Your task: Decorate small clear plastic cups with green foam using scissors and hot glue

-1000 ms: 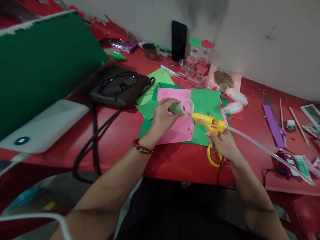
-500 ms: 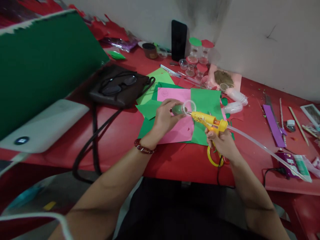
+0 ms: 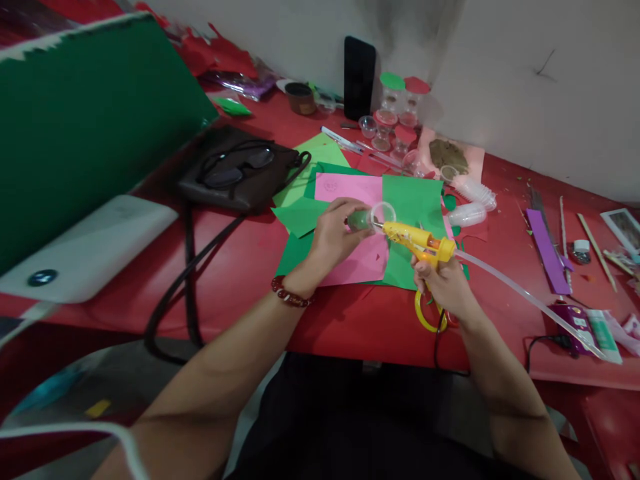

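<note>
My left hand [image 3: 336, 232] is closed round a small clear plastic cup piece [image 3: 384, 215] with a green end, tilted over the paper. A yellow glue gun [image 3: 413, 237] is gripped in my right hand [image 3: 443, 280], its metal nozzle touching or very near the cup piece; which of the two I cannot tell. A long clear glue stick [image 3: 520, 290] trails out of the gun's back. Under both hands lie a pink sheet [image 3: 350, 267] and a green sheet [image 3: 413, 193]. Yellow-handled scissors [image 3: 423, 317] lie below my right hand.
Several clear cup hourglass shapes [image 3: 385, 127] with red and green tops stand at the back beside an upright phone [image 3: 359, 77]. Stacked clear cups [image 3: 467, 215] lie to the right. A dark bag [image 3: 240, 190] with glasses and a white power bank [image 3: 95, 247] sit at left.
The cup piece has shifted slightly right against the glue gun's nozzle. My right hand and the gun have hardly moved.
</note>
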`<state>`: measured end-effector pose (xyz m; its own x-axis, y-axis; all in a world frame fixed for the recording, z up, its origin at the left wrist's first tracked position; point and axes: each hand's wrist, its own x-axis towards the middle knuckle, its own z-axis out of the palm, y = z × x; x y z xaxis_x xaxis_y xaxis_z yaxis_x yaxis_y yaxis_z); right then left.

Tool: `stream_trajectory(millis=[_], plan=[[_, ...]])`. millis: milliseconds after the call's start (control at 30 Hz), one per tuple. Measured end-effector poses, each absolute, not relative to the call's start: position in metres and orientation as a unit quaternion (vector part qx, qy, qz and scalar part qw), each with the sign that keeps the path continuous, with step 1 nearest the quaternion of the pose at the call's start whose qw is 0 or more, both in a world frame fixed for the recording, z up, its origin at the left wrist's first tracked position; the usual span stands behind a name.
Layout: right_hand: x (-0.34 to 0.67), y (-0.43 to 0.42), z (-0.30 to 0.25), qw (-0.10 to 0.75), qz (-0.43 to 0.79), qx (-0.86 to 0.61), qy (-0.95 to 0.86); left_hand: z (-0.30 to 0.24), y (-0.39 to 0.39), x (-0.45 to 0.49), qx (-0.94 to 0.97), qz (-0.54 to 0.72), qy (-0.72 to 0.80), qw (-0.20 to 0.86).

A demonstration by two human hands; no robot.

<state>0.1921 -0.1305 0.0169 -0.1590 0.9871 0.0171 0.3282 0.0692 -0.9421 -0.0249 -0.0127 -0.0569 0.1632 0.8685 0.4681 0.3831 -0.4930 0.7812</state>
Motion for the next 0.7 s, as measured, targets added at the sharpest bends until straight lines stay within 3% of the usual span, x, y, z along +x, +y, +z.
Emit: stream_trajectory(millis=[700], plan=[[0.1924, -0.1316, 0.0224, 0.360, 0.413, -0.537, -0.641, -0.0543, -0.0115, -0.0271, 0.706, 0.484, 0.454, 0.249]])
